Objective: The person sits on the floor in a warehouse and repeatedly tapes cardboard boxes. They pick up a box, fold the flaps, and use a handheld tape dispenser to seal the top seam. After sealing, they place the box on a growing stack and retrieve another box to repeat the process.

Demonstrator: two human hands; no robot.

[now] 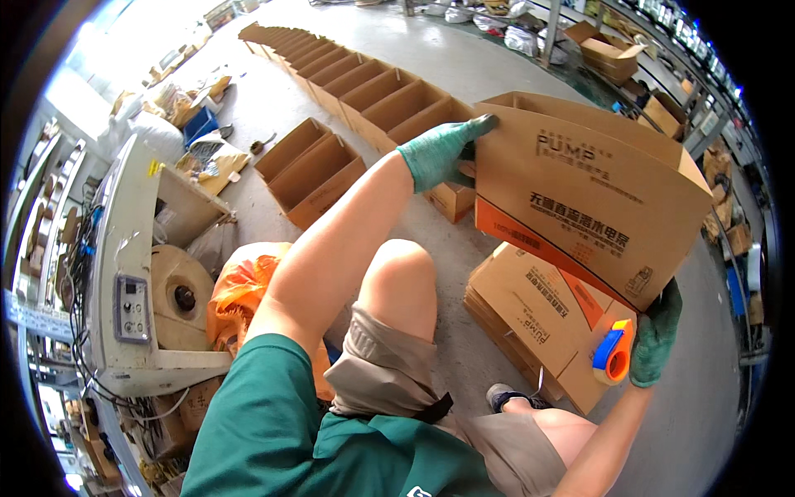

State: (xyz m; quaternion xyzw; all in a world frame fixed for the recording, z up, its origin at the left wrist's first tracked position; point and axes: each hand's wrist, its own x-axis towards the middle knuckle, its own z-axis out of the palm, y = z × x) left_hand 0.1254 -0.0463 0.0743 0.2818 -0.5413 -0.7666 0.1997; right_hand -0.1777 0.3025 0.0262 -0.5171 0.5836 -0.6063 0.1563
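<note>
Viewpoint: a head-worn camera looks down on a seated person in a green shirt and tan shorts, knees bent, on a grey concrete floor.
Left hand: the left hand (443, 151), in a green knit glove, reaches up toward 12 o'clock and is closed in a pinch on the upper left corner of the cardboard box (592, 195).
Right hand: the right hand (657, 335), also green-gloved, sits at about 4 o'clock under the box's lower right corner. It is wrapped around a blue and orange tape dispenser (612, 352).
Box: a brown printed carton, opened into shape and held tilted in the air at about 2 o'clock, above the person's knees. Its open side faces away and up.
Flat stack: a pile of flattened cartons (538, 323) lies on the floor just beneath the held box, at about 4 o'clock.
Finished row: a long line of erected open boxes (364, 87) runs from 12 o'clock toward 11 o'clock, with a pair of open boxes (310, 170) standing apart from it, nearer the person.
Left side: a worn white machine with a control panel (132, 306) stands at 9 o'clock, with an orange plastic bag (240, 290) beside it.
Handling judgement: the box looks light but floppy. Keeping the left pinch firm on the corner should hold the walls square while the dispenser hand steadies the lower edge. Flaps likely need to meet flush before any tape goes across the seam.
</note>
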